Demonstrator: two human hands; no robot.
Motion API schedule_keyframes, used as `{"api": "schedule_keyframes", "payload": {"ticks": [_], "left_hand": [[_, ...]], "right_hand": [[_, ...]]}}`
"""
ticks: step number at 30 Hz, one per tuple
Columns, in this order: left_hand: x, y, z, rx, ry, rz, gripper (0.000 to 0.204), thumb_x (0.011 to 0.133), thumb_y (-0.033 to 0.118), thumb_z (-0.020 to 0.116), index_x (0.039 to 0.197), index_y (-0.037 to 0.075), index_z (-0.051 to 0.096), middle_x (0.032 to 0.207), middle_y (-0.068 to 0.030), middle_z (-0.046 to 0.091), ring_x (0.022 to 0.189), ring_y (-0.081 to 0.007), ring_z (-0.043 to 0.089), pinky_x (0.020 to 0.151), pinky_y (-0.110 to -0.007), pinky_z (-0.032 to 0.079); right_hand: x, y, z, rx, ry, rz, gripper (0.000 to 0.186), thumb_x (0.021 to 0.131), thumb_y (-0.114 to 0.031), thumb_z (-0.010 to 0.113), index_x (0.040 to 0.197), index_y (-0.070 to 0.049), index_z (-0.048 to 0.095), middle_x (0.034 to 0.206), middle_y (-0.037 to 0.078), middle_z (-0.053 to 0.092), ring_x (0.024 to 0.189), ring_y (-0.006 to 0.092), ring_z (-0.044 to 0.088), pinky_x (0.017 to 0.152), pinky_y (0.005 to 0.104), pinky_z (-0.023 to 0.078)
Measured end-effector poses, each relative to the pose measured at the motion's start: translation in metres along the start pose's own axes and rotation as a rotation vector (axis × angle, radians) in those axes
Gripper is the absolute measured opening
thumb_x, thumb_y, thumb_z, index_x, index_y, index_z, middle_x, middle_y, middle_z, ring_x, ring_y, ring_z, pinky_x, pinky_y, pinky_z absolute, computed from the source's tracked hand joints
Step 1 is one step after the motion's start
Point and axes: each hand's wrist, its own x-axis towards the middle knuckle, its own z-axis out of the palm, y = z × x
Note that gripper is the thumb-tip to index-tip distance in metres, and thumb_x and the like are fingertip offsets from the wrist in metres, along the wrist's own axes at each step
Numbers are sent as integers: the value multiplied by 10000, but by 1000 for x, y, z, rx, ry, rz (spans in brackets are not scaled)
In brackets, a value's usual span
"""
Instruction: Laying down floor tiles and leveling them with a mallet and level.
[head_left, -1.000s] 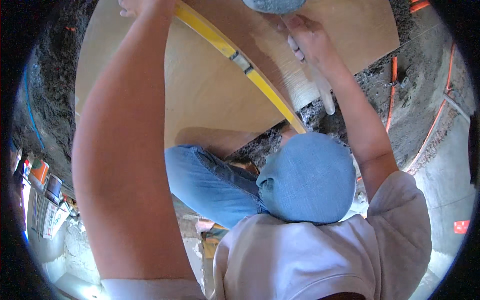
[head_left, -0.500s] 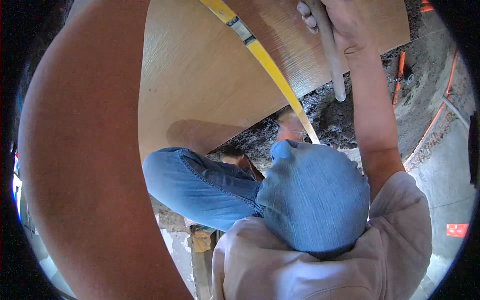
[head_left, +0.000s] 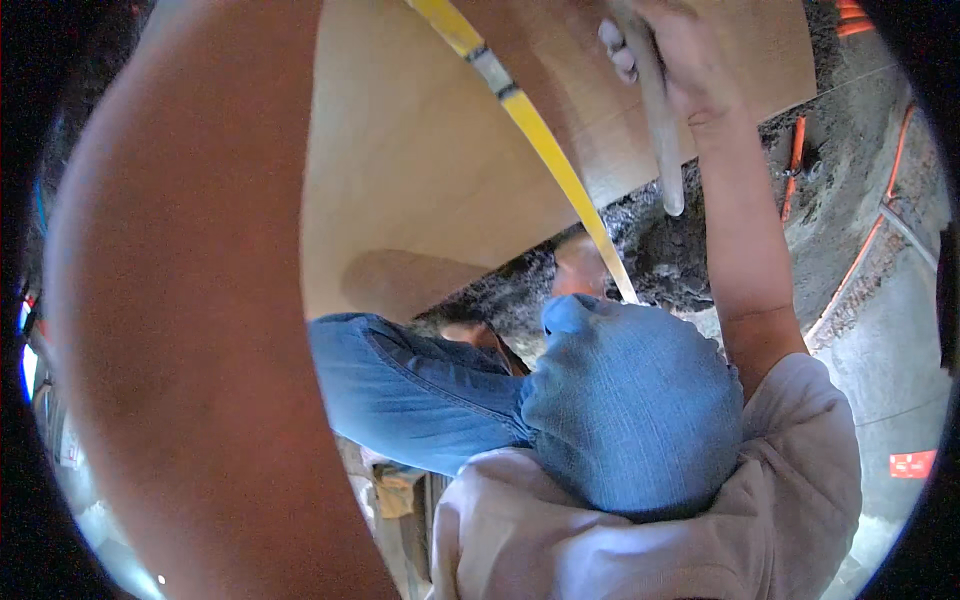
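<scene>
At the top right my right hand (head_left: 685, 55) is closed around a smooth, grey-brown round handle (head_left: 659, 120). Its rounded end points down toward me; what the other end carries is cut off by the upper edge. My bare left arm (head_left: 190, 300) fills the left side, close and large, and its hand is out of the picture. Under the right hand lies a tan plywood sheet (head_left: 420, 170) with a faintly shiny face. A yellow strip with a silver and black band, like a tape measure blade (head_left: 550, 150), runs across the sheet down to my knee.
My bent legs in blue jeans (head_left: 630, 410) take up the lower middle. Dark, wet, rough ground (head_left: 660, 245) shows past the sheet's near edge. Orange pipes (head_left: 795, 170) stand at the right, beside grey concrete (head_left: 880, 340) with a small red patch (head_left: 912, 464).
The view has shifted a little, so the sheet, yellow strip and knees sit slightly differently. My right hand keeps its grip on the handle, whose lower end has moved slightly left and down.
</scene>
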Motion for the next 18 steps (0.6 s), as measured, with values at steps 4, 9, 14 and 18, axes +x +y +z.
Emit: {"api": "schedule_keyframes", "payload": {"ticks": [4, 9, 14, 18], "left_hand": [[27, -11, 22, 132, -265, -91, 570, 896, 300, 488, 1391, 74, 318, 1234, -205, 549, 1144, -353, 534, 966, -412, 411], [26, -28, 27, 122, 102, 31, 644, 904, 217, 467, 1465, 19, 221, 1228, -224, 565, 1139, -377, 533, 993, -488, 364], [20, -18, 28, 83, 100, 44, 638, 907, 183, 429, 1483, 23, 206, 1325, -253, 502, 1201, -394, 491, 1042, -477, 324], [21, -19, 30, 95, 77, 24, 626, 902, 167, 422, 1477, 17, 225, 1335, -262, 495, 1181, -410, 508, 1009, -480, 375]], "right_hand": [[10, 20, -18, -156, 71, 36, 362, 913, -436, 595, 962, -80, 640, 674, -9, 572, 571, 85, 507, 507, 252, 408], [25, -24, 15, -23, 57, 15, 430, 947, -455, 511, 1026, -47, 620, 605, 29, 544, 460, 130, 505, 452, 309, 420], [79, -102, 15, 29, 114, -313, 427, 974, -416, 470, 1102, -23, 579, 608, 1, 484, 472, 83, 450, 411, 274, 374], [108, -130, 12, 136, 167, -358, 430, 978, -421, 459, 1107, -31, 586, 596, 5, 479, 475, 87, 462, 406, 286, 379]]}}
